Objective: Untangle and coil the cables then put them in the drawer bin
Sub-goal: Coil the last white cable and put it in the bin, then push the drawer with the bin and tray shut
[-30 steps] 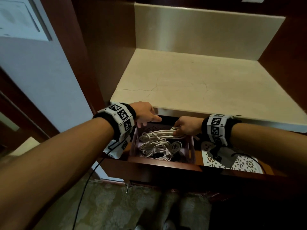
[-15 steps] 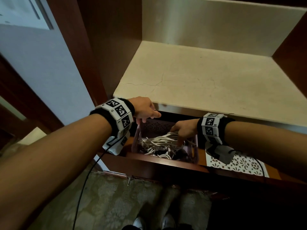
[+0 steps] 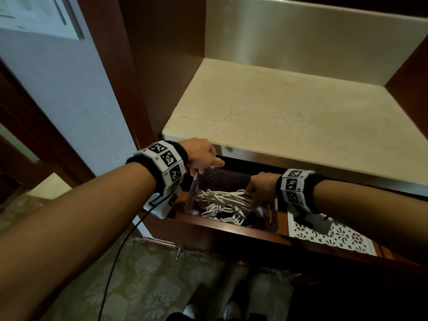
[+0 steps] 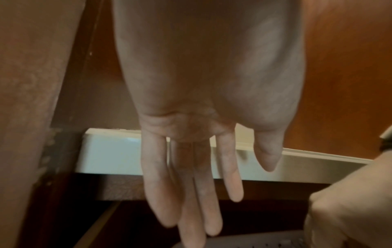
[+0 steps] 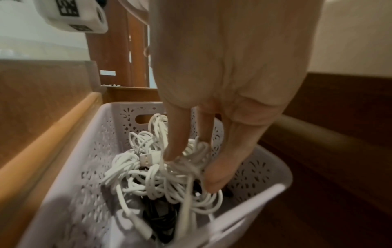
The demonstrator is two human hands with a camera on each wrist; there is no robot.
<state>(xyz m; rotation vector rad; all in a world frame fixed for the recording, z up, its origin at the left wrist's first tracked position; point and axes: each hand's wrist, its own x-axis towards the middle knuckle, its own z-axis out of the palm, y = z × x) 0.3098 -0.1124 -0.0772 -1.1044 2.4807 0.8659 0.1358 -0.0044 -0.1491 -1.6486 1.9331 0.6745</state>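
One perforated bin (image 5: 101, 151) holds a tangle of white cables (image 5: 152, 174). Right hand (image 5: 222, 83) pinches the white cables; left hand (image 4: 207, 83) hangs with fingers straight.

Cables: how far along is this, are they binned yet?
Done: white cables lie in the perforated bin in the open drawer, over a dark cable. In hand: right hand has its fingers in the bundle; grip not yet released. Left hand, fingers straight, is at the bin's rim. Left: let go; the coils look loose.
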